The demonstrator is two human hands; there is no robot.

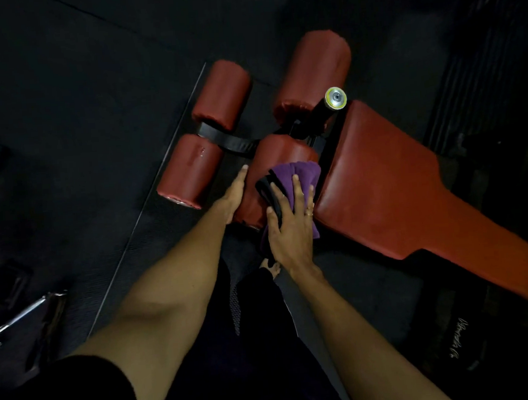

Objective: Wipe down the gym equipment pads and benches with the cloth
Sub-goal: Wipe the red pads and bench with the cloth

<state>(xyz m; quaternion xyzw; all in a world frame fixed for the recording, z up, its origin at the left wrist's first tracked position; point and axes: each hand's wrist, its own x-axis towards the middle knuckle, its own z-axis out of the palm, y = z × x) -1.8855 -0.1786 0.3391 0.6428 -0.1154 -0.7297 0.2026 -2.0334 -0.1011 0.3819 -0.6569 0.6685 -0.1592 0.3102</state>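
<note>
On the near roller pad, the purple cloth, likely soft and light, lies pressed under the flat right hand; the straight-fingered left hand braces the pad. Palm pressure should hold it.

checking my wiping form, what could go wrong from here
The roller pad may turn under the cloth, since the left hand only rests flat against its side and the right hand presses from above. The cloth's loose end hangs off the pad's near end and could drag on the dark floor.
</note>
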